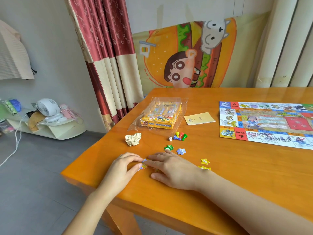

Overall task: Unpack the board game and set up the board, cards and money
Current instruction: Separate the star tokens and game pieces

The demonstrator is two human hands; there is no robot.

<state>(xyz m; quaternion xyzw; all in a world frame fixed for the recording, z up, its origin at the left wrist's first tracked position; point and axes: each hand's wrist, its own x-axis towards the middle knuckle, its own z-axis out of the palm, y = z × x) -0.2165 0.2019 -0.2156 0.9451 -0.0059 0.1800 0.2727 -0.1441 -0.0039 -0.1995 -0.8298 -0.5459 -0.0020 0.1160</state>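
So, left of the board (264,124), fingers of my left hand (122,168) pinch the star tokens (144,164), my right hand (172,170) presses flat on them; I'd square the pile slowly

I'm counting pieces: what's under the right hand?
Under the right hand, star tokens peek out, pinched by the left hand; anything beneath the palm is covered.

Orange table (237,175); yellow box (160,116); red-cream striped curtain (108,53).

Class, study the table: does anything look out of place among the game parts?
Yes: a crumpled paper ball lies near the table's left edge, beside the game box; it looks like rubbish, not a game part.
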